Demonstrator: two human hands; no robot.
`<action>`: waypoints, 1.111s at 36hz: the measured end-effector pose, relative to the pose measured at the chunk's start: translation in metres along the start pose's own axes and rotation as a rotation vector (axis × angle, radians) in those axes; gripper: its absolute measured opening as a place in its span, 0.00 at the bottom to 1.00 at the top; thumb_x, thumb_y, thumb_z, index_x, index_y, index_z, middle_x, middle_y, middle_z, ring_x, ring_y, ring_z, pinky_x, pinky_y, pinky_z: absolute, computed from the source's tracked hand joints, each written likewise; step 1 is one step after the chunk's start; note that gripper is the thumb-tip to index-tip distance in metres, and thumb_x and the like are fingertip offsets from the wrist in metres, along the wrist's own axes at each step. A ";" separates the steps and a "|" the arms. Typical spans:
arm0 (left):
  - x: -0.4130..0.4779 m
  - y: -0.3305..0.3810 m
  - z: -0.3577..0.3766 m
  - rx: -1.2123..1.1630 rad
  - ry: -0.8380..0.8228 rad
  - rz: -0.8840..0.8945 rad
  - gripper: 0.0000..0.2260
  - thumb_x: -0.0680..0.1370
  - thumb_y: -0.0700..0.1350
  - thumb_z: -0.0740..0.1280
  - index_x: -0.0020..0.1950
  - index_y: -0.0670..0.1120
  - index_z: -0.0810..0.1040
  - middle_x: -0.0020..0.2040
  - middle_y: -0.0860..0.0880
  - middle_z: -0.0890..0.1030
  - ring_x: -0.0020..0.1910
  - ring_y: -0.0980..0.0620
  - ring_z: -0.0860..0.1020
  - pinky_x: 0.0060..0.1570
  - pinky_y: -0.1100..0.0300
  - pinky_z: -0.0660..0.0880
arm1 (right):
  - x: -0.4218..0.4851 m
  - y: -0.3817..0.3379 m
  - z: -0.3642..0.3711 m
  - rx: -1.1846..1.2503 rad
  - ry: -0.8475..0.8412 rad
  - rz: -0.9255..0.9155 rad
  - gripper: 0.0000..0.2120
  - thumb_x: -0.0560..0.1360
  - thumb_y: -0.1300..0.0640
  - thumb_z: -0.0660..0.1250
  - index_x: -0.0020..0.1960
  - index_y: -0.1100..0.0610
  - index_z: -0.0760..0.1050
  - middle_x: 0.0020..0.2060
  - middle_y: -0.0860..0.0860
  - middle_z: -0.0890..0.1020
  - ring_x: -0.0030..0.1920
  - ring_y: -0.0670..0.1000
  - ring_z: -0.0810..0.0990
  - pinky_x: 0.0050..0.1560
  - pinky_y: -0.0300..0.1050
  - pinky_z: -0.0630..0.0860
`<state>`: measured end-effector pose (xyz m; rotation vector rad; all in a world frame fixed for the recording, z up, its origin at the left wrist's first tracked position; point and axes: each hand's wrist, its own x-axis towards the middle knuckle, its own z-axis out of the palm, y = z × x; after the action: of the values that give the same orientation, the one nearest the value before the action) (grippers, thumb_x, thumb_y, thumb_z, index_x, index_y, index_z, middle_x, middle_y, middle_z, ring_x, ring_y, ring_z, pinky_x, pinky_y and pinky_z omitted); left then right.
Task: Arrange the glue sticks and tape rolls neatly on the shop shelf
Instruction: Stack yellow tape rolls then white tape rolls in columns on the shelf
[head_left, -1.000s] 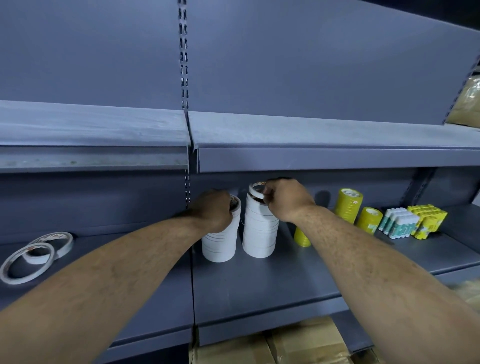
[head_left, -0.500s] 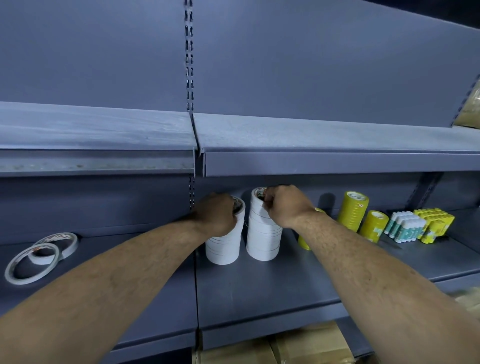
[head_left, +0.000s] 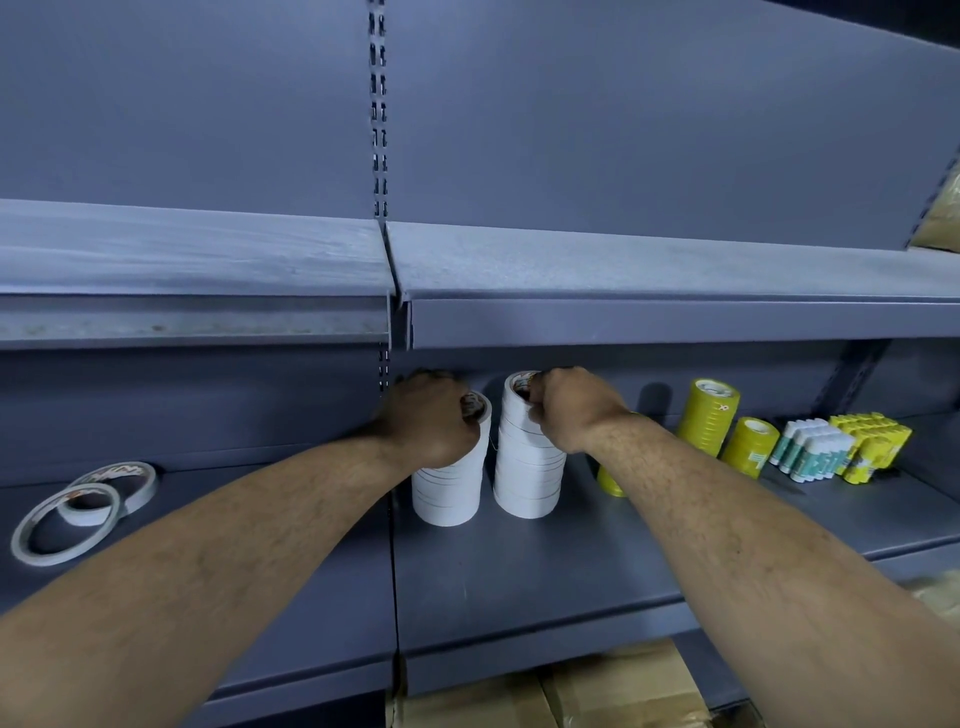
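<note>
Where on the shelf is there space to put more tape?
The front of the shelf before the two white tape stacks is bare, under the arms. So is the stretch between the flat rolls and the left hand. It is crowded on the right, where yellow rolls and glue sticks sit close together.

Two upright stacks of white tape rolls stand side by side, a narrow gap between them, on the grey metal shelf (head_left: 519, 582). The left hand (head_left: 431, 415) grips the top of the shorter left white stack (head_left: 447, 493). The right hand (head_left: 571, 405) pinches the top roll of the taller right white stack (head_left: 530, 467). Further right stand a tall yellow tape stack (head_left: 714, 415) and a shorter yellow tape stack (head_left: 750, 447). Beyond them are a white-and-green glue stick bundle (head_left: 810, 449) and a yellow glue stick bundle (head_left: 872, 447), touching. Far left, two loose thin white tape rolls (head_left: 111, 483) lie overlapping.
</note>
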<state>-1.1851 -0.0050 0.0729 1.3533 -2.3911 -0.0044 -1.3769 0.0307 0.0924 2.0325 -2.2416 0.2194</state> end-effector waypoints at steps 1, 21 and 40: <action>0.000 -0.001 0.000 -0.003 -0.004 -0.003 0.10 0.67 0.51 0.59 0.40 0.47 0.75 0.45 0.49 0.81 0.48 0.46 0.79 0.48 0.56 0.75 | 0.000 0.001 0.000 -0.002 -0.001 -0.001 0.08 0.78 0.51 0.65 0.47 0.53 0.80 0.46 0.52 0.83 0.44 0.55 0.80 0.42 0.45 0.77; -0.083 -0.045 -0.026 0.083 -0.157 -0.330 0.27 0.78 0.53 0.63 0.76 0.51 0.65 0.76 0.49 0.67 0.74 0.47 0.65 0.74 0.54 0.61 | -0.014 -0.082 0.032 0.131 0.128 -0.429 0.22 0.80 0.51 0.60 0.74 0.52 0.69 0.75 0.48 0.67 0.74 0.53 0.61 0.71 0.45 0.62; -0.255 -0.234 -0.073 0.197 -0.075 -0.580 0.23 0.73 0.67 0.59 0.63 0.59 0.75 0.61 0.55 0.80 0.62 0.50 0.76 0.62 0.53 0.70 | -0.038 -0.284 0.070 0.141 -0.095 -0.484 0.21 0.81 0.51 0.59 0.73 0.52 0.69 0.72 0.48 0.70 0.71 0.52 0.68 0.66 0.48 0.72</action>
<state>-0.8520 0.0940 0.0107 2.1272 -2.0085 0.0214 -1.0895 0.0289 0.0267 2.6306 -1.7448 0.2437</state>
